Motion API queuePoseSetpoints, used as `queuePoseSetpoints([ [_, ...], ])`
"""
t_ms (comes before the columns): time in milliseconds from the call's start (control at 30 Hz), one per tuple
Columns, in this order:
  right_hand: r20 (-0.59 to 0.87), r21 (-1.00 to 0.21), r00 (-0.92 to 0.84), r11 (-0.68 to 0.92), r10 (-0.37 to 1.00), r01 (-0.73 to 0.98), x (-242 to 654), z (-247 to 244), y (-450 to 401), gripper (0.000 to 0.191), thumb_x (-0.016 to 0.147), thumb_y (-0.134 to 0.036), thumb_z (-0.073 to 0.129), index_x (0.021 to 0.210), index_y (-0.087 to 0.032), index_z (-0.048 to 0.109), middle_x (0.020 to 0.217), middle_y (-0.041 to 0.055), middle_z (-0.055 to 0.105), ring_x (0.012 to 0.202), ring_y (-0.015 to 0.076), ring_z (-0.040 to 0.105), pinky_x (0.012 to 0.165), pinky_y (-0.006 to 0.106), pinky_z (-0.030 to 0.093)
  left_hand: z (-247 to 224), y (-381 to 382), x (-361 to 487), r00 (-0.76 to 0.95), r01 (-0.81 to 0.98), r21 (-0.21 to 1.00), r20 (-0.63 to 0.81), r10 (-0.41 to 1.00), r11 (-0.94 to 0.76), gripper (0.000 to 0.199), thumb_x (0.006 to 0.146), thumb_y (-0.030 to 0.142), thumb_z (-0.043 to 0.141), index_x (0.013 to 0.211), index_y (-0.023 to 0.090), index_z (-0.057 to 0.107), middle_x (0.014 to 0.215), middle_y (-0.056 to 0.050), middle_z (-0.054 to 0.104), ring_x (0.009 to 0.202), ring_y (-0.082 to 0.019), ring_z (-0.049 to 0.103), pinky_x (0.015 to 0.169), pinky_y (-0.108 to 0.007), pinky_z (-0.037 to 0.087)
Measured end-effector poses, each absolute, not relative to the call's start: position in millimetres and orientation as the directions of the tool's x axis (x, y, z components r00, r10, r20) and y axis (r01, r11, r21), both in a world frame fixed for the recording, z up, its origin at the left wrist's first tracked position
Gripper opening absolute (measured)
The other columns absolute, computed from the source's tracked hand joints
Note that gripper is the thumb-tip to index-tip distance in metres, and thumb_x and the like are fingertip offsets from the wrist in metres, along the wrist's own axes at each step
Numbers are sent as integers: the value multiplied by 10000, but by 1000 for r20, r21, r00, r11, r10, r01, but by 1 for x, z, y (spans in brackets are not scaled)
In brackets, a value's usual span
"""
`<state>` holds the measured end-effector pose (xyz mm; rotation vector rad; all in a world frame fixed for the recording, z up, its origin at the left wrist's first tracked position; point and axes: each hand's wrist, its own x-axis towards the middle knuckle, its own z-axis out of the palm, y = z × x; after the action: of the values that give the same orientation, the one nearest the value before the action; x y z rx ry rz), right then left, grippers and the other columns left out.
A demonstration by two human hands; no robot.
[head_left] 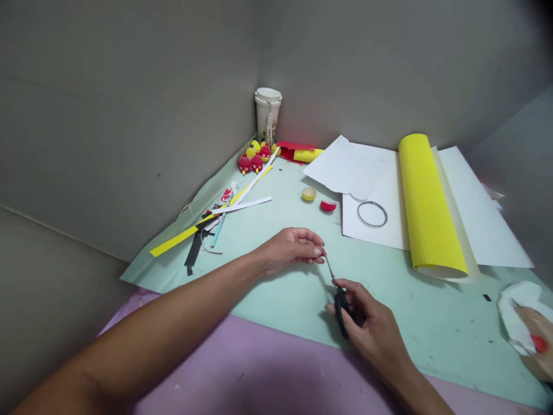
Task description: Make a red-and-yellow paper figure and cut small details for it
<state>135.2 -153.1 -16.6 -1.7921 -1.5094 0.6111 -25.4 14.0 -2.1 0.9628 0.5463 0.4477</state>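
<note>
The work area sits in a corner formed by two plain grey walls [129, 86], which meet in a vertical seam behind a lidded cup [268, 112]; a third grey panel [522, 167] closes off the right side. The bench is covered with a pale mint-green sheet [389, 300] marked with small dark specks, and this sheet overlaps a lilac surface [242, 374] along the near edge. Lighting is soft and even, with faint shadows only and no window in view.

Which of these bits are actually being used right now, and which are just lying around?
In use:
left hand, pinching something tiny
right hand
scissors

Lying about:
yellow corrugated roll
white sheets
ring
two caps
paper strips
lidded cup
</note>
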Motion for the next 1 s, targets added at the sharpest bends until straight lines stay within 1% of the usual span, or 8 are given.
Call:
queuePoseSetpoints([
  [267, 87, -754, 197, -64, 977, 654, 137, -18, -154, 374, 823, -411, 640, 1133, -201, 635, 701, -15, 617, 597, 138, 573, 603, 233, 501, -3, 14, -27, 782, -127, 849, -233, 579, 513, 349, 651, 216, 872, 901, 109, 653, 844, -78, 713, 765, -155, 706, 694, -251, 504],
  [500, 80, -762, 173, -52, 982, 645, 138, -19, -156, 358, 844, -373, 617, 1160, -204, 611, 708, -18, 615, 613, 138, 581, 610, 227, 501, -2, 13, -26, 781, -131, 847, -232, 580, 515, 344, 652, 211, 872, 896, 113, 650, 828, -69, 707, 759, -152, 707, 707, -257, 512],
  [1000, 76, -755, 157, -46, 985, 654, 139, -21, -155, 342, 855, -354, 613, 1161, -201, 608, 716, -19, 623, 612, 132, 585, 614, 218, 502, -1, 13, -26, 781, -119, 849, -240, 576, 514, 338, 659, 204, 864, 897, 110, 644, 829, -59, 705, 757, -148, 705, 718, -261, 509],
])
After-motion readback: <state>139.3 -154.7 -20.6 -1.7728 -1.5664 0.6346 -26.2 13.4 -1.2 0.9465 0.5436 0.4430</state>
